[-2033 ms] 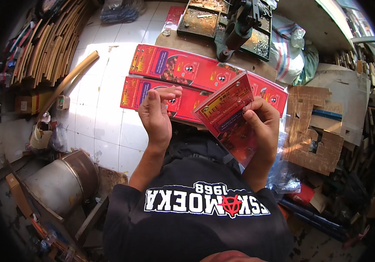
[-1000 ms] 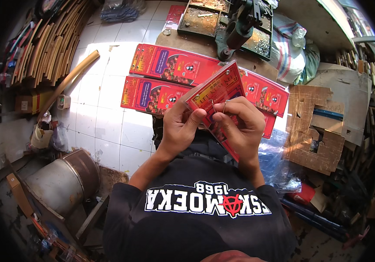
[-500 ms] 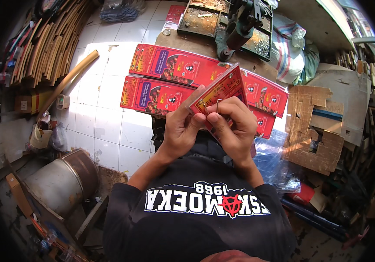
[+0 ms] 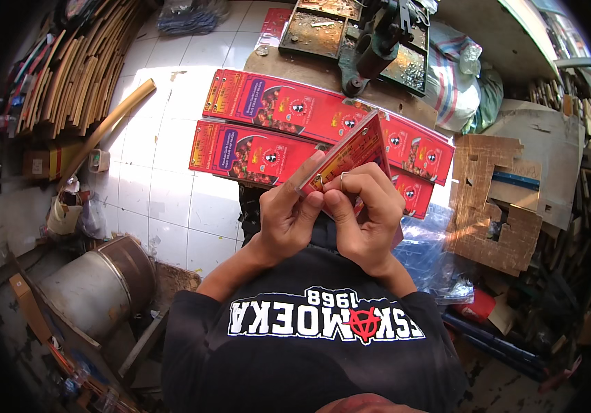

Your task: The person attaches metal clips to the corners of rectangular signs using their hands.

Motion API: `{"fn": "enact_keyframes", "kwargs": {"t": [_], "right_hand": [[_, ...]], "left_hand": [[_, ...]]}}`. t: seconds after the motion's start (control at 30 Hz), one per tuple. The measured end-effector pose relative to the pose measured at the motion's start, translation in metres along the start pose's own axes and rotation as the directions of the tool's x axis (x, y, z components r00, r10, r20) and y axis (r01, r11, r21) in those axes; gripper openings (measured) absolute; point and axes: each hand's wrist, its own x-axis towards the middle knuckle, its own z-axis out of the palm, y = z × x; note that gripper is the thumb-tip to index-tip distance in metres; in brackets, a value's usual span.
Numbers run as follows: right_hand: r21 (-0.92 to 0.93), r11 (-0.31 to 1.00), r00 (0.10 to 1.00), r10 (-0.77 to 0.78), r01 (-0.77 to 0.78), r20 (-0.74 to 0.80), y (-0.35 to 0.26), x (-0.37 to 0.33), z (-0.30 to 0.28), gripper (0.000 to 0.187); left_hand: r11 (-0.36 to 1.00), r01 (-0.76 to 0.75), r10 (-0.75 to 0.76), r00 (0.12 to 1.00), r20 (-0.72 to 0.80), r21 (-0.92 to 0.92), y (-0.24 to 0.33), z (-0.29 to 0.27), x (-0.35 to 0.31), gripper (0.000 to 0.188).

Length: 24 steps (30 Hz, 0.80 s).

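Observation:
A stack of glossy red printed cards (image 4: 361,148) is tilted up in front of my chest. My left hand (image 4: 287,212) is closed on its near left corner, with the thumb towards me. At that corner sits a metal eyelet (image 4: 319,179); another shows at the far end. My right hand (image 4: 371,217) is closed in a pinch beside the eyelet, on a thin curved metal wire (image 4: 343,177). Both thumb tips almost meet there. Beyond my hands lie two rows of similar red cards, a far row (image 4: 295,103) and a near row (image 4: 244,153), partly hidden by the held stack.
Behind the cards stands a dark hand press (image 4: 371,62) with compartment trays (image 4: 309,33) of small metal bits. A striped sack (image 4: 452,86) and cut cardboard (image 4: 488,199) are at right. Left are stacked boards (image 4: 78,76), a curved pole (image 4: 113,124) and a metal drum (image 4: 96,282).
The held stack has tipped more edge-on. My right fingers have shifted slightly down and closer to the eyelet, bringing the wire with them. My left hand has barely moved.

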Motion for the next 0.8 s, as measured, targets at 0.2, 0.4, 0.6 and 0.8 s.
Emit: {"fn": "enact_keyframes", "kwargs": {"t": [0.2, 0.4, 0.6, 0.8], "right_hand": [[-0.032, 0.999, 1.000, 0.018, -0.018, 0.015, -0.004, -0.003, 0.000, 0.010], [-0.087, 0.995, 0.998, -0.058, 0.054, -0.039, 0.005, -0.003, 0.006, 0.009], [0.065, 0.998, 0.998, 0.002, -0.006, 0.065, 0.011, 0.003, -0.004, 0.010], [-0.127, 0.956, 0.959, -0.275, 0.265, -0.067, 0.018, 0.000, -0.005, 0.013]], "left_hand": [[0.998, -0.063, 0.063, 0.998, 0.014, 0.001, -0.005, -0.001, -0.005, 0.044], [0.996, 0.091, -0.089, 0.988, 0.123, -0.013, -0.004, -0.009, -0.007, 0.046], [0.991, 0.086, -0.083, 0.996, 0.032, -0.102, -0.004, -0.001, -0.002, 0.045], [0.948, 0.219, -0.234, 0.971, -0.042, -0.230, -0.012, 0.002, -0.004, 0.043]]}}
